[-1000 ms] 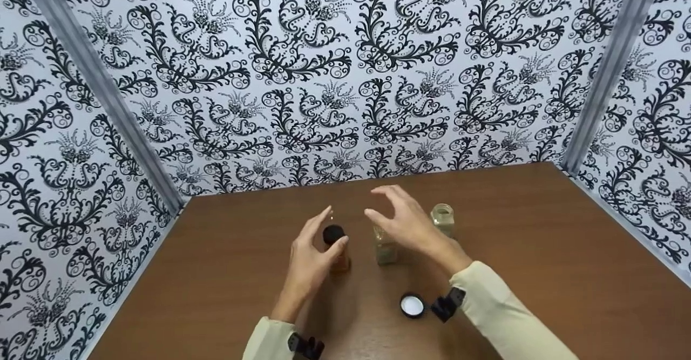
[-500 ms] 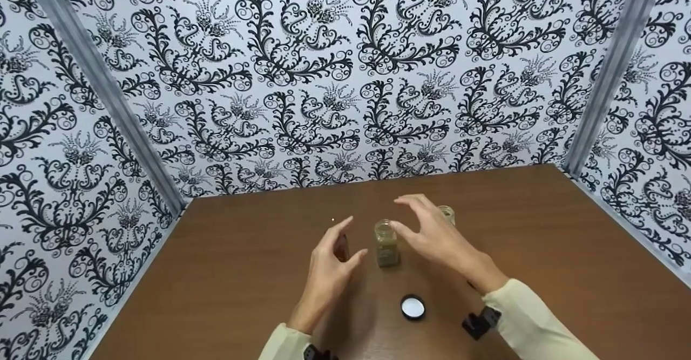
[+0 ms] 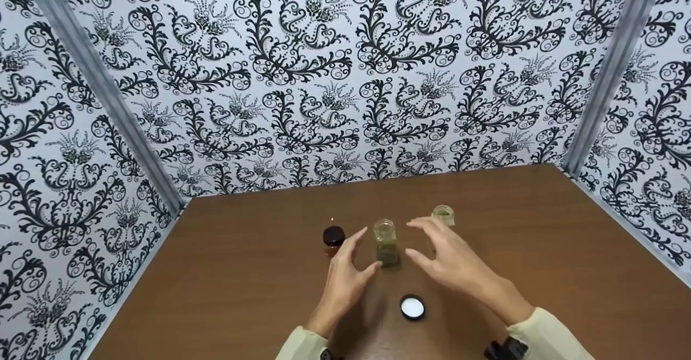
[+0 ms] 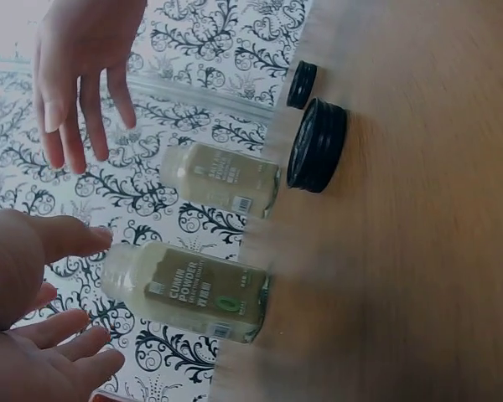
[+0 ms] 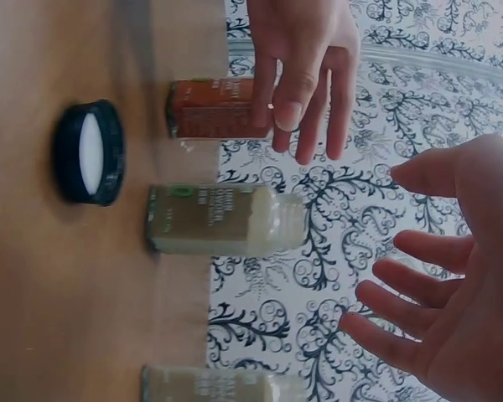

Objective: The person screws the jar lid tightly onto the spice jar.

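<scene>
An uncapped glass jar (image 3: 386,244) labelled cumin powder (image 4: 205,289) stands upright on the table between my hands. My left hand (image 3: 348,282) is at its left, thumb and fingers spread apart around air; whether a fingertip touches the glass I cannot tell. To the right of the jar is my right hand (image 3: 456,260), fingers parted and holding nothing. A jar of reddish spice (image 5: 214,109) with a black cap (image 3: 333,235) stands behind my left hand, partly hidden by it. Beyond my right hand is a second uncapped jar (image 3: 443,215) of pale powder.
A black lid (image 3: 412,307) lies with its white inside up, toward the front of the brown table (image 3: 243,263). The left wrist view shows a smaller-looking black lid (image 4: 302,85) farther off. Patterned walls (image 3: 324,79) close off the back and sides.
My left hand has moved right, from the black-capped jar toward the cumin jar. My right hand has drawn back to the right and nearer, uncovering the cumin jar.
</scene>
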{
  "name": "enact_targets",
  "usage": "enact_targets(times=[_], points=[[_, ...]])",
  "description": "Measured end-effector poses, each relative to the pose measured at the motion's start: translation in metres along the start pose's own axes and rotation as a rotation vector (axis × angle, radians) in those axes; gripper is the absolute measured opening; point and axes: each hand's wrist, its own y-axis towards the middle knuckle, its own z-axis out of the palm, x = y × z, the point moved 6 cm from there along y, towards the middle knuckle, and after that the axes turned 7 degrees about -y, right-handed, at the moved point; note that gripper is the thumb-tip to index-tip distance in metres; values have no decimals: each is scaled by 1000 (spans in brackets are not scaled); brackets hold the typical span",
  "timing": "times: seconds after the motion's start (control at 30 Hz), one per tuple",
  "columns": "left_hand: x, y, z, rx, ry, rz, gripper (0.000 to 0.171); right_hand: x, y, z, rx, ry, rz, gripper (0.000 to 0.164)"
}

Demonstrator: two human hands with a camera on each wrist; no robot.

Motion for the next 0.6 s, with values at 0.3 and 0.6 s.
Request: enact_targets(times=[0.3,0.6], points=[[13,1,14,70,-71,-86,70,-6,-21,15,29,-40,-30,43],[28,2,25,73,-94,-125,75,-5,-40,31,99,-72,-84,42]])
